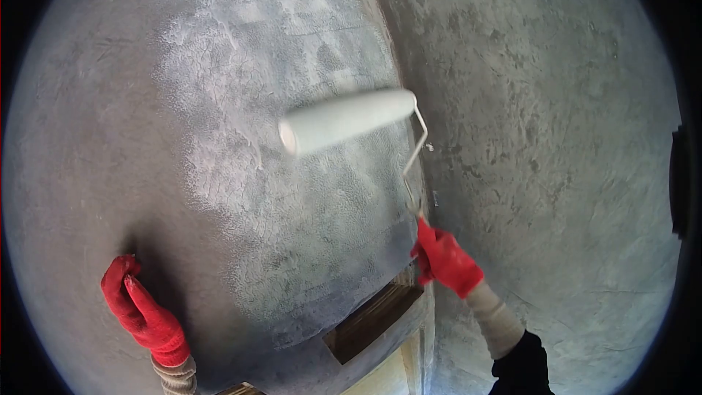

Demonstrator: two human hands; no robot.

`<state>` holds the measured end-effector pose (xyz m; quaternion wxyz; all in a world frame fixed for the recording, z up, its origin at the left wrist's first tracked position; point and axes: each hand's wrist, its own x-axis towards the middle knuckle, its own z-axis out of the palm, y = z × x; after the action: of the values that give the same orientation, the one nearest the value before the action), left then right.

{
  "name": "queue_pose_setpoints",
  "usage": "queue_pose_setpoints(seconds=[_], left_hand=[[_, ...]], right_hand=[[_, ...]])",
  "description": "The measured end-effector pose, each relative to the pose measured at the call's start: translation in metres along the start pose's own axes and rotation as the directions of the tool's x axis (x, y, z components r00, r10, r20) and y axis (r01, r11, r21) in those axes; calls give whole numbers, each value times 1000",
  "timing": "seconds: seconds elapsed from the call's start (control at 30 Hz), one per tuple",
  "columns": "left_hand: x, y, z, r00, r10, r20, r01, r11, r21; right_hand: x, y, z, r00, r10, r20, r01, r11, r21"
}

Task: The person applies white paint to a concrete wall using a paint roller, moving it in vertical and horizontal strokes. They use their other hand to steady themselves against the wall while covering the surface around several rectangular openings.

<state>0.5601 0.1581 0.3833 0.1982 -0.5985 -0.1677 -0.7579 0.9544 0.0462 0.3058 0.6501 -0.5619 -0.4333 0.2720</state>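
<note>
My right hand (447, 260), in a red glove, is closed around the handle of a paint roller, its grip mostly hidden by the fingers. The roller's bent wire frame (414, 157) rises to a wide white roller sleeve (349, 121), slightly blurred and tilted, which overlaps the whitish coated strip (256, 51) of the wall. At the lower left my left hand (146, 314), also red-gloved, is raised close to the bare grey wall (95, 146). Its fingers are loosely bent, with nothing visible in them; a dark shadow falls beside it.
A second grey wall (556, 102) meets the coated one at a corner on the right. Below the coating is a rectangular recess (373, 318) with wood inside. A pale panel (391, 369) stands at the bottom, and a dark object (678, 183) at the far right edge.
</note>
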Motion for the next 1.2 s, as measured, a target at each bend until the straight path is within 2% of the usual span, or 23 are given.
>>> queue_pose_setpoints(seconds=[0.13,0.2,0.33,0.43,0.57,0.67,0.77,0.83,0.9,0.97,1.0,1.03,1.1,1.2], left_hand=[[0,0,-3,1000,-8,14,8,1000,6],[0,0,-3,1000,-14,8,15,1000,-10],[0,3,-4,999,11,43,-11,1000,-7],[1,1,-2,999,6,39,-5,1000,-22],[-1,-2,-3,999,-2,40,3,1000,-14],[-1,-2,-3,999,17,38,-17,1000,-18],[-1,-3,-4,999,23,47,-23,1000,-10],[-1,-1,-4,999,10,43,-10,1000,-6],[-2,0,-3,999,-1,33,1,1000,5],[-1,0,-2,999,19,27,-20,999,27],[-1,0,-2,999,23,34,-24,999,26],[-1,-2,-3,999,19,30,-19,999,31],[-1,-3,-3,999,20,30,-21,999,35],[-1,-2,-2,998,45,41,-47,997,59]], right_hand=[[11,-2,6,1000,-14,-20,14,999,37],[-10,33,7,999,25,-21,-25,999,-22],[-49,133,13,965,263,10,-263,960,94],[-48,137,18,962,272,-2,-270,956,115],[-11,33,18,999,-45,-28,44,999,-19],[23,-28,15,997,-72,-10,72,997,19],[35,-32,14,994,-106,-30,108,993,46],[25,-8,9,997,-77,-23,77,997,15],[2,42,9,997,-46,-68,42,998,-53],[-31,98,11,994,100,-35,-99,995,11],[-46,137,10,974,223,-28,-220,972,88],[-62,172,9,970,243,0,-242,967,83],[-93,234,12,925,381,-3,-379,920,104],[-123,257,15,897,440,29,-441,893,89]])
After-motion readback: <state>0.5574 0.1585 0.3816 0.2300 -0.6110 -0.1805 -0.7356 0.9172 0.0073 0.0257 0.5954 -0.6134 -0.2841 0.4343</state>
